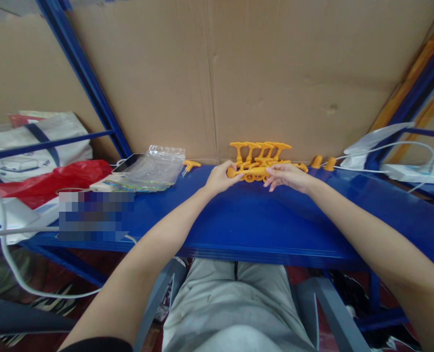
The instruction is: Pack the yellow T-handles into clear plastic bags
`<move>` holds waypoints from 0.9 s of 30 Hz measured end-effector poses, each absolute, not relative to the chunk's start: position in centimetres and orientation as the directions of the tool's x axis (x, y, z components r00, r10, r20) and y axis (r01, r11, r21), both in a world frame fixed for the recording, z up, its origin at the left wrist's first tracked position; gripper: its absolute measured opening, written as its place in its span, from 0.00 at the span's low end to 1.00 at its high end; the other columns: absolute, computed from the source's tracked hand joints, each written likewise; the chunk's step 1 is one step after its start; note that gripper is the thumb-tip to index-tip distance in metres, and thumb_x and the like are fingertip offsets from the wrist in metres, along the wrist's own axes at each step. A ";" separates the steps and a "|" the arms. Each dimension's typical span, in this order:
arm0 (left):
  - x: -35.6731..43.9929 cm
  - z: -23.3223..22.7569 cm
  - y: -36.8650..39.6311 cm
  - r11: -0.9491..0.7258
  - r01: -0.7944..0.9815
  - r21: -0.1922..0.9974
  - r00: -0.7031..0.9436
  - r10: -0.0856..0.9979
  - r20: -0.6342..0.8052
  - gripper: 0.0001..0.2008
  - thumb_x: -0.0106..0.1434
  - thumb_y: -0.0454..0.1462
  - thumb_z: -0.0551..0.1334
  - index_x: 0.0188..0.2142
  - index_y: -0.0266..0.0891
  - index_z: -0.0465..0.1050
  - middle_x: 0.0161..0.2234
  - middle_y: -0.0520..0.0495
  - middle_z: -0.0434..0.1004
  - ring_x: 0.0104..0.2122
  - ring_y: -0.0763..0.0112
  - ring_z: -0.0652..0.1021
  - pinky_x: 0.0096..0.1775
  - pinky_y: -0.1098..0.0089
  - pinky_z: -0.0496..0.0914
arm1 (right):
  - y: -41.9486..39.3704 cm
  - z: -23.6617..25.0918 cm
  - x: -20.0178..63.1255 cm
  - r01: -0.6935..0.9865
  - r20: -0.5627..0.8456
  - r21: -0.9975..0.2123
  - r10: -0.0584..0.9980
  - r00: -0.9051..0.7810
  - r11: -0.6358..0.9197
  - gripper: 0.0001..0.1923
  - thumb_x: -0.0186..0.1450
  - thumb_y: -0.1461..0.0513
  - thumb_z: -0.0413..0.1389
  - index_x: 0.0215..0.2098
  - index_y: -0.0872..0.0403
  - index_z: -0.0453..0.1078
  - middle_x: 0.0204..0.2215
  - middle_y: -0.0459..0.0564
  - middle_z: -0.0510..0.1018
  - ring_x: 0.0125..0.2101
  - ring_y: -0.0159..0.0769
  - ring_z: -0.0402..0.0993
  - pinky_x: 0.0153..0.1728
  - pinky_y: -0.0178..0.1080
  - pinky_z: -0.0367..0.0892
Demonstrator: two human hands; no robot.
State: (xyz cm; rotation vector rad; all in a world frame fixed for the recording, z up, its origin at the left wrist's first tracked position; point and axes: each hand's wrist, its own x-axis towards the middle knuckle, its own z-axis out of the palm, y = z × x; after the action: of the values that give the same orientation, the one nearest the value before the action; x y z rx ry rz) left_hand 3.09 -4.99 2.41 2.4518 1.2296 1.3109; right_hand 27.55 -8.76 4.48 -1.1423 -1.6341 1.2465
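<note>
At the far side of the blue table several yellow corkscrews [263,148] stand and lie in a close group, their T-shaped handles upward. My left hand [219,179] pinches the rounded left end of a yellow corkscrew [251,172] that lies level in front of the group. On its right end the fingertips of my right hand [289,177] close, with the lower fingers loosely bent. Its spiral is not visible. Off to the left lies a single corkscrew [191,165], its metal spiral bare. Two small yellow caps [323,163] stand right of my right hand.
Clear plastic bags [154,168] lie on the left of the blue table [253,220], beside a red plastic bag [55,178] and a cloth bag [44,142]. White cables [4,244] hang at the left edge. Cardboard [275,73] walls the back; a power strip [418,172] is at right.
</note>
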 end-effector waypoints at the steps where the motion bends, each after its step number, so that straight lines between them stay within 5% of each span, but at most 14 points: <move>1: 3.1 2.4 -5.0 -0.668 0.602 0.438 0.296 0.696 0.654 0.13 0.54 0.44 0.66 0.30 0.40 0.66 0.20 0.58 0.68 0.22 0.75 0.67 0.27 0.74 0.59 | -8.9 4.5 27.4 0.199 0.050 -0.973 0.953 -0.298 0.113 0.14 0.65 0.54 0.59 0.36 0.57 0.68 0.24 0.53 0.80 0.21 0.32 0.76 0.25 0.35 0.72; 12: 3.3 2.7 -5.3 -0.695 0.589 0.412 0.331 0.672 0.662 0.14 0.52 0.45 0.67 0.29 0.41 0.65 0.19 0.59 0.66 0.21 0.76 0.66 0.26 0.75 0.58 | -8.5 4.2 27.2 0.263 -0.054 -0.965 0.966 -0.252 0.014 0.23 0.67 0.44 0.49 0.29 0.54 0.68 0.20 0.52 0.78 0.17 0.32 0.73 0.17 0.33 0.69; 20: 3.0 2.4 -4.9 -0.701 0.572 0.425 0.325 0.670 0.668 0.14 0.53 0.46 0.66 0.29 0.41 0.65 0.19 0.59 0.66 0.21 0.76 0.67 0.26 0.74 0.58 | -8.6 4.3 27.8 0.219 0.088 -0.964 0.957 -0.277 0.152 0.12 0.64 0.61 0.60 0.45 0.52 0.68 0.36 0.50 0.82 0.27 0.32 0.79 0.34 0.37 0.75; 23: 3.0 2.7 -5.2 -0.707 0.590 0.389 0.354 0.660 0.662 0.14 0.53 0.45 0.67 0.29 0.41 0.64 0.21 0.58 0.68 0.22 0.76 0.67 0.26 0.74 0.58 | -8.6 4.2 27.9 0.227 0.076 -0.963 0.951 -0.300 0.148 0.09 0.64 0.59 0.60 0.38 0.55 0.69 0.32 0.52 0.82 0.27 0.33 0.79 0.33 0.37 0.75; 27: 3.1 3.0 -5.6 -0.723 0.596 0.350 0.369 0.633 0.680 0.14 0.53 0.44 0.67 0.30 0.41 0.64 0.24 0.56 0.70 0.24 0.74 0.69 0.28 0.74 0.60 | -8.5 4.0 27.4 0.205 0.036 -0.973 0.950 -0.310 0.104 0.20 0.66 0.48 0.54 0.27 0.56 0.69 0.20 0.53 0.79 0.20 0.32 0.75 0.24 0.34 0.73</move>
State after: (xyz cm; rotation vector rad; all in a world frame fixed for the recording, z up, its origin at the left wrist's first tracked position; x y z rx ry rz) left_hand 3.10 -5.56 2.99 2.5616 1.1511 1.3053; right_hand 27.36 -8.53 4.03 -1.1534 -1.6384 1.2653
